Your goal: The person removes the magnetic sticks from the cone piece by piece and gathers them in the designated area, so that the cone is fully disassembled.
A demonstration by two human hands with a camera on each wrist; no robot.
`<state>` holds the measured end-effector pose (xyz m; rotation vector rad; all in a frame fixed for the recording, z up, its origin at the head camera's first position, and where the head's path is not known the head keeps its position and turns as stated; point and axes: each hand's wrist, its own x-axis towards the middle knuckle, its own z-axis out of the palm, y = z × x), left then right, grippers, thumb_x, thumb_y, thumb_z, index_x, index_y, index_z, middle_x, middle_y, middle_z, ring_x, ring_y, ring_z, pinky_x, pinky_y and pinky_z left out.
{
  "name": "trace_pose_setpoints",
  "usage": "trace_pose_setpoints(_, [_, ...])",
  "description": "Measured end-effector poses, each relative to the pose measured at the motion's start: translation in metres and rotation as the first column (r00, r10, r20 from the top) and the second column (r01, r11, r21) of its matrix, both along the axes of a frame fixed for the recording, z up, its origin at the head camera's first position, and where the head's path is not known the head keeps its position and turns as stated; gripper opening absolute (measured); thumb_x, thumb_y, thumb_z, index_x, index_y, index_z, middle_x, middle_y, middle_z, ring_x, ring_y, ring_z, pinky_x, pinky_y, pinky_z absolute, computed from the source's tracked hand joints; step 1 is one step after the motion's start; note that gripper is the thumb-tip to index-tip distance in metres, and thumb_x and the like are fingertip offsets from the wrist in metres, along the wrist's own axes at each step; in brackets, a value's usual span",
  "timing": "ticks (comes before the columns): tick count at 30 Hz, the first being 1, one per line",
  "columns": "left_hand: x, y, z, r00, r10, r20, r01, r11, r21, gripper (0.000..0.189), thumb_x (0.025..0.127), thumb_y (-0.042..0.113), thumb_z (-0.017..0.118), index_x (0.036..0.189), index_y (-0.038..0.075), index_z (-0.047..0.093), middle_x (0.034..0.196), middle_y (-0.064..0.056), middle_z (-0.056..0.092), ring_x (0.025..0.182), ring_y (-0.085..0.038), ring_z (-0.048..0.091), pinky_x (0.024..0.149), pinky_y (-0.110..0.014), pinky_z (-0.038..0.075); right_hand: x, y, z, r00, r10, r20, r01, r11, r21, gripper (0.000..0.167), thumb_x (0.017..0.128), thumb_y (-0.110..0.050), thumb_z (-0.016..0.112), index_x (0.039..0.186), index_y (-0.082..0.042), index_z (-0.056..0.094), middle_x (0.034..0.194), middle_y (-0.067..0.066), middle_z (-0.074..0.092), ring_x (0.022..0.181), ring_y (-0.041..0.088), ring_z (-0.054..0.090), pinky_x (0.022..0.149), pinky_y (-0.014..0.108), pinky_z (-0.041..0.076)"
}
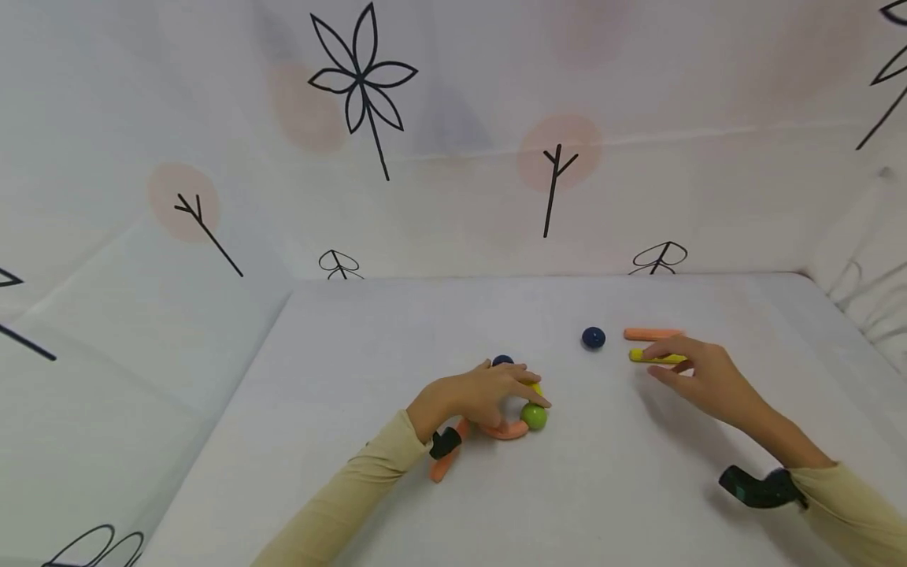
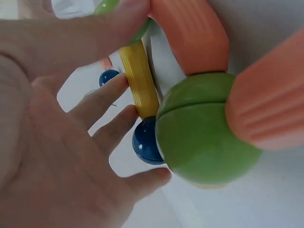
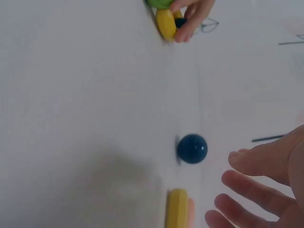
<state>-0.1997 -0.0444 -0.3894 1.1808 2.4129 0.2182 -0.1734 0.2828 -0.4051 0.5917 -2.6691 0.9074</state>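
On the white surface, my left hand (image 1: 485,394) holds a structure of balls and rods, thumb on its green ball (image 1: 534,416) and fingertips against a yellow rod (image 2: 140,78). A curved orange rod (image 1: 509,431) and a straight orange rod (image 1: 441,468) show under the hand. In the left wrist view a larger-looking green ball (image 2: 209,137) joins two orange rods, with a dark blue ball (image 2: 146,140) beside it. Over a loose yellow rod (image 1: 641,356) hovers my right hand (image 1: 716,386), thumb and fingers apart, nothing between them.
A loose dark blue ball (image 1: 594,339) lies between the hands, toward the back. Behind the loose yellow rod is a straight orange rod (image 1: 648,334). A pale cloth (image 1: 453,205) with line-drawn plants rises at the back and left.
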Motion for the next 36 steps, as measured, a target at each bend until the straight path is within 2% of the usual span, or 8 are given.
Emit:
trace_pose_setpoints(5, [0.004, -0.001, 0.001, 0.999, 0.035, -0.022, -0.036, 0.999, -0.030, 0.057, 0.086, 0.019, 0.069, 0.136, 0.037, 0.051, 0.151, 0.006, 0.030, 0.141, -0.014, 0.016, 0.107, -0.061, 0.017, 0.008, -0.021, 0.005, 0.996, 0.087, 0.004, -0.087, 0.996, 0.002, 0.023, 0.077, 0.001, 0.075, 0.096, -0.010, 0.069, 0.098, 0.001, 0.068, 0.089, 0.000, 0.055, 0.065, 0.024, 0.052])
trace_pose_setpoints(10, [0.009, 0.000, 0.000, 0.984, 0.127, -0.126, -0.139, 0.986, -0.093, 0.058, 0.087, 0.043, 0.065, 0.141, 0.037, 0.043, 0.149, 0.001, 0.032, 0.136, -0.018, 0.027, 0.100, -0.056, 0.033, 0.018, -0.036, 0.008, 0.986, 0.157, 0.059, -0.156, 0.988, -0.018, 0.025, 0.076, 0.001, 0.075, 0.096, -0.012, 0.069, 0.097, -0.005, 0.067, 0.088, 0.010, 0.059, 0.065, 0.025, 0.052])
trace_pose_setpoints(13, [0.011, -0.002, 0.001, 0.976, 0.160, -0.146, -0.175, 0.980, -0.094, 0.063, 0.086, 0.046, 0.066, 0.143, 0.037, 0.041, 0.150, -0.001, 0.032, 0.136, -0.019, 0.028, 0.099, -0.057, 0.033, 0.022, -0.044, 0.011, 0.980, 0.184, 0.080, -0.184, 0.983, -0.016, 0.025, 0.077, 0.001, 0.075, 0.097, -0.012, 0.068, 0.097, -0.007, 0.066, 0.086, 0.016, 0.060, 0.066, 0.024, 0.052])
trace_pose_setpoints(18, [0.008, -0.012, 0.004, 0.995, 0.078, -0.064, -0.082, 0.995, -0.055, 0.069, 0.080, 0.016, 0.075, 0.138, 0.041, 0.046, 0.153, 0.004, 0.027, 0.142, -0.017, 0.017, 0.106, -0.061, 0.019, 0.030, -0.060, 0.015, 0.964, 0.226, 0.139, -0.227, 0.974, -0.008, 0.022, 0.079, -0.002, 0.074, 0.099, -0.011, 0.068, 0.097, -0.006, 0.066, 0.088, 0.018, 0.059, 0.068, 0.024, 0.052])
trace_pose_setpoints(21, [0.006, -0.015, 0.007, 1.000, 0.023, -0.017, -0.024, 0.997, -0.075, 0.065, 0.079, 0.010, 0.074, 0.132, 0.042, 0.053, 0.154, 0.004, 0.025, 0.143, -0.017, 0.013, 0.109, -0.059, 0.013, 0.035, -0.068, 0.018, 0.947, 0.265, 0.181, -0.266, 0.964, -0.015, 0.021, 0.081, -0.003, 0.072, 0.100, -0.012, 0.067, 0.097, -0.005, 0.066, 0.087, 0.017, 0.059, 0.068, 0.025, 0.052])
trace_pose_setpoints(24, [0.006, -0.016, 0.010, 1.000, 0.016, -0.016, -0.017, 0.992, -0.121, 0.056, 0.082, 0.022, 0.075, 0.130, 0.042, 0.055, 0.155, 0.001, 0.024, 0.143, -0.018, 0.014, 0.109, -0.057, 0.013, 0.039, -0.077, 0.018, 0.923, 0.301, 0.241, -0.304, 0.952, -0.024, 0.019, 0.084, -0.007, 0.070, 0.102, -0.013, 0.067, 0.099, -0.004, 0.065, 0.088, 0.017, 0.059, 0.070, 0.025, 0.051])
trace_pose_setpoints(31, [0.009, -0.014, 0.010, 0.988, 0.105, -0.114, -0.124, 0.977, -0.174, 0.064, 0.079, 0.054, 0.070, 0.137, 0.046, 0.045, 0.154, -0.001, 0.024, 0.138, -0.018, 0.024, 0.104, -0.061, 0.022, 0.047, -0.093, 0.016, 0.876, 0.371, 0.309, -0.372, 0.926, -0.056, 0.018, 0.086, -0.008, 0.068, 0.103, -0.015, 0.066, 0.101, -0.003, 0.065, 0.090, 0.017, 0.058, 0.071, 0.024, 0.051])
trace_pose_setpoints(36, [0.008, -0.016, 0.009, 0.982, 0.158, -0.100, -0.175, 0.966, -0.190, 0.074, 0.072, 0.067, 0.066, 0.139, 0.047, 0.042, 0.153, -0.002, 0.026, 0.132, -0.022, 0.029, 0.104, -0.056, 0.026, 0.052, -0.103, 0.010, 0.847, 0.408, 0.342, -0.407, 0.910, -0.078, 0.018, 0.087, -0.009, 0.067, 0.103, -0.015, 0.066, 0.101, -0.004, 0.064, 0.089, 0.014, 0.058, 0.070, 0.024, 0.051])
